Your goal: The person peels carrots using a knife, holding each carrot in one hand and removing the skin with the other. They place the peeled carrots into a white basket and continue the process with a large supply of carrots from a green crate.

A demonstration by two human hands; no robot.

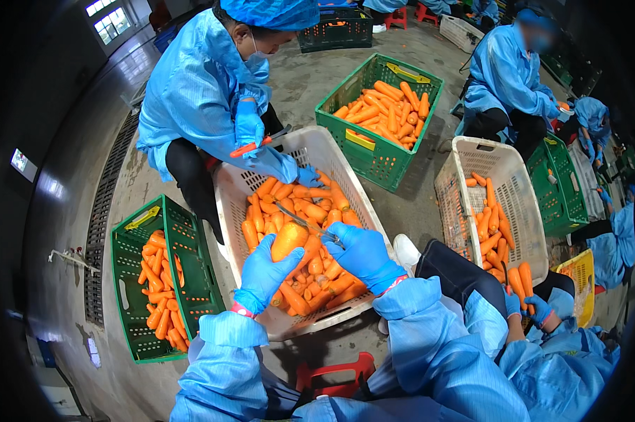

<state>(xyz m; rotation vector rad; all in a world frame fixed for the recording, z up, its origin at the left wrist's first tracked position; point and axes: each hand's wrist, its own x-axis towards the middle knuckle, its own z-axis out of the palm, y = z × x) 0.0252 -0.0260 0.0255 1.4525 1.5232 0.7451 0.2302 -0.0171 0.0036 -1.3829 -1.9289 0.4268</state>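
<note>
My left hand (267,273), in a blue glove, grips a thick orange carrot (288,241) above the white crate. Close on its right, my right hand (364,254), also gloved, is closed around a knife, its handle mostly hidden by my fingers. The thin, slightly curved metal blade (300,220) points left, past the top of the carrot; whether it touches is unclear. Beneath both hands, a white perforated crate (368,204) holds many loose carrots (302,287). Opposite, a co-worker's gloved hand (307,176) reaches into this crate, while their other hand (248,125) holds a red-handled knife (250,148).
Green crates of carrots stand to the left (124,271) and beyond the white crate (329,112). Another white crate (529,204) is at the right, beside a neighbouring worker (542,359). A red stool (335,376) shows below me. More workers sit farther back.
</note>
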